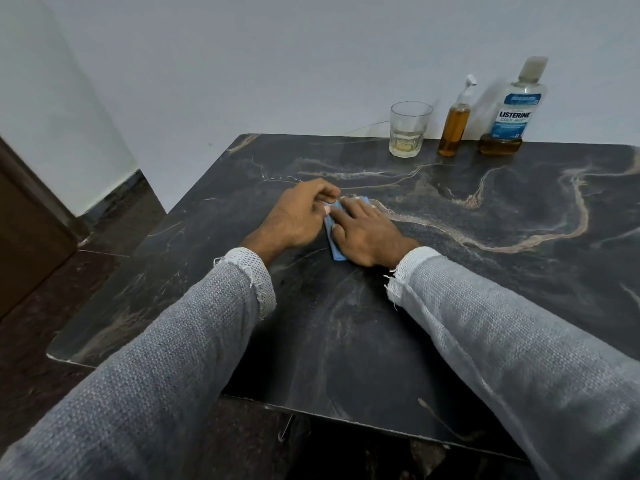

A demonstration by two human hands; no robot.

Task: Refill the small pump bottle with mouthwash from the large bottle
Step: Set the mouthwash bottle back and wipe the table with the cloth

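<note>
The small pump bottle (454, 128) stands at the table's far edge, nearly full of amber liquid, with its white pump on. Right of it stands the large mouthwash bottle (514, 109), capped, with only a shallow amber layer at its base. Both are far from my hands. At mid-table a folded blue cloth (333, 239) lies flat. My right hand (367, 233) presses down on it with fingers spread. My left hand (298, 216) pinches the cloth's upper left edge between thumb and fingers. Most of the cloth is hidden under my hands.
A clear drinking glass (408, 129) with a little pale liquid stands left of the pump bottle. The dark marble table (485, 271) abuts a pale wall. A brown door (24, 237) and dark floor lie to the left.
</note>
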